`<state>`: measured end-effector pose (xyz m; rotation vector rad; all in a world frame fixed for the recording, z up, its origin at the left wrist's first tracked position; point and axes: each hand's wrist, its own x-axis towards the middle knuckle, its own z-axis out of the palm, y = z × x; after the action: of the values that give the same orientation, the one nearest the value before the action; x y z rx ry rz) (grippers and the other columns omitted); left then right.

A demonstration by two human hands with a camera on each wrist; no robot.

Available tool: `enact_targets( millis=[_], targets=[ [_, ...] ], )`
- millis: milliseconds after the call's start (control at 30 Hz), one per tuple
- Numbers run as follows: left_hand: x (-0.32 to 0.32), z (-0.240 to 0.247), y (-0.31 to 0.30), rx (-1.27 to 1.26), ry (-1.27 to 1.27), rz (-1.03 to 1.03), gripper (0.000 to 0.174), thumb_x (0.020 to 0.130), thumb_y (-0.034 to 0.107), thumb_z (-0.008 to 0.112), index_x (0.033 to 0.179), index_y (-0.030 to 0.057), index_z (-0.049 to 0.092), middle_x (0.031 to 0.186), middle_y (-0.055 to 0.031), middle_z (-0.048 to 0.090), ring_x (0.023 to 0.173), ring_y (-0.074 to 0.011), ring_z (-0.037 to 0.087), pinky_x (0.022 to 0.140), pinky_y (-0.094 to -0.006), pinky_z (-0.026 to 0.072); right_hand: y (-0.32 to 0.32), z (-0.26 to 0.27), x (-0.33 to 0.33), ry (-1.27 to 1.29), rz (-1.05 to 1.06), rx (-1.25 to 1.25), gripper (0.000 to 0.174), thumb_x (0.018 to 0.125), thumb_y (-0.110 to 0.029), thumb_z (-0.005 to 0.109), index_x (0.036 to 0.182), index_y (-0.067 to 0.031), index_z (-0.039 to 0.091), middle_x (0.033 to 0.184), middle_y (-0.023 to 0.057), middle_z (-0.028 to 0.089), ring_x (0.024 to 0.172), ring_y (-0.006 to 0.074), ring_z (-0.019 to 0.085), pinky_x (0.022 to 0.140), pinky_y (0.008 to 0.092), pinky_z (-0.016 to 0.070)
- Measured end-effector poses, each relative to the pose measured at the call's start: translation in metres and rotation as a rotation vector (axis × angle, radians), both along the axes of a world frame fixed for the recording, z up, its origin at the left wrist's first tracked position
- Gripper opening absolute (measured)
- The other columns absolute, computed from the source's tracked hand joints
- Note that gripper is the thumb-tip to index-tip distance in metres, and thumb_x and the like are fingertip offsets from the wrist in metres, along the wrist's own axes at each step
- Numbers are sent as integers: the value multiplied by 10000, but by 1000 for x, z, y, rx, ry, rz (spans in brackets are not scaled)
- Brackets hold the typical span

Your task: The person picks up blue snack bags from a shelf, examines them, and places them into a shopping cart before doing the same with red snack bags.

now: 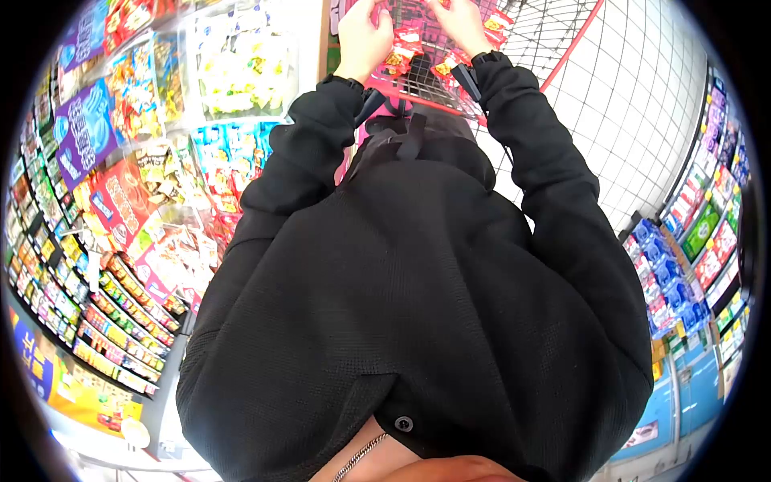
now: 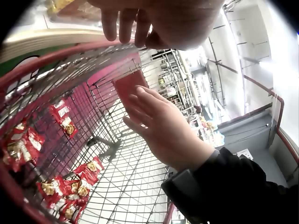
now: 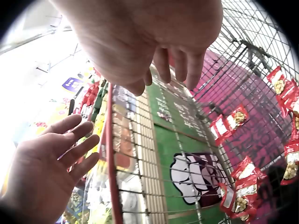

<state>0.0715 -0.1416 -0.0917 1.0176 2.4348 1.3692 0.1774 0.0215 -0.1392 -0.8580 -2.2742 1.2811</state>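
Both hands are held over a wire shopping cart (image 1: 438, 103) with red rims, and nothing shows in either one. The left hand (image 1: 365, 40) hangs above the cart's left side; in the right wrist view the left hand (image 3: 46, 161) has its fingers spread and relaxed. Opposite it is the right hand (image 1: 467, 30), its fingers loosely extended in the left wrist view, where the right hand (image 2: 163, 126) overlaps a red panel (image 2: 124, 88). Below them, several small red snack packets (image 2: 74, 189) with pictures of nuts or similar bits lie scattered on the cart's wire bottom.
Left of the cart stands a display with clear bins of wrapped snacks (image 1: 245, 76). A green printed carton (image 3: 182, 140) is seen through the cart's side wires. Pink printed material (image 3: 254, 149) shows beneath the wire bottom. White tiled floor (image 1: 634, 104) lies to the right, with stocked shelves (image 1: 707, 217) beyond.
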Motion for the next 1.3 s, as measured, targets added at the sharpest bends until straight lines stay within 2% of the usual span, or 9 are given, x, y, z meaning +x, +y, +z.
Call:
enact_targets(
  millis=[300,333,467,567,633,867,967,1133,1300],
  targets=[
    [2,-120,36,-398,-203,-111,328,925,180,644,1234,80,687,1215,-186,707,1166,-326,669,947,-397,554,48,-129,53,-237,-146,-45,385,922,-287,698,1231,-60,661,1082,203,718,998,386,691,870,437,548],
    [4,-128,34,-437,-149,-117,320,886,188,623,1168,54,697,1097,-209,722,1072,-412,667,957,-456,522,50,-156,69,-247,-141,5,373,918,-294,701,1195,-48,663,1063,209,709,979,383,685,851,448,543],
    [11,-156,31,-648,-290,-135,363,870,219,641,1194,66,698,1118,-212,723,1083,-392,677,964,-449,529,57,-226,101,-408,-16,99,410,939,-328,687,1199,-12,656,1108,214,698,1039,357,673,902,418,529],
    [21,-197,30,-660,-483,-9,372,868,218,652,1208,77,703,1121,-206,730,1082,-370,690,970,-431,529,42,-218,103,-721,-49,-94,521,869,-401,733,1319,-152,651,1188,146,726,1055,309,713,926,402,553],
    [29,-216,34,-660,-479,-24,369,861,211,667,1198,68,712,1115,-181,743,1070,-343,705,960,-411,537,30,-205,97,-765,-111,-339,513,810,-314,742,1289,-143,667,1141,182,732,1084,367,691,945,425,551],
    [67,-270,65,-716,-680,-49,333,854,205,664,1141,50,729,1082,-159,756,1048,-300,718,946,-382,548,-6,-222,113,-1027,180,-256,430,819,-218,730,1242,-148,683,1140,157,725,1084,375,675,935,497,535],
    [91,-286,69,-794,-776,-54,371,872,185,649,1207,35,706,1157,-143,748,1112,-258,703,974,-348,532,-21,-234,125,-1022,276,-6,401,816,-172,715,1216,-151,695,1126,134,719,1106,358,660,947,492,518],
    [103,-308,61,-895,-659,-263,442,840,175,673,1269,73,666,1259,-176,700,1185,-324,662,1011,-414,517,-14,-232,129,-1057,375,106,290,845,-96,634,1132,-134,648,1106,102,713,1140,335,616,1049,536,403],
    [107,-314,63,-1022,-586,-440,586,807,224,720,1365,118,575,1274,-176,682,1195,-354,639,1014,-438,509,-9,-231,123,-1179,455,52,251,857,-103,627,1105,-123,597,1082,102,716,1164,324,598,1016,515,413]
  ],
)
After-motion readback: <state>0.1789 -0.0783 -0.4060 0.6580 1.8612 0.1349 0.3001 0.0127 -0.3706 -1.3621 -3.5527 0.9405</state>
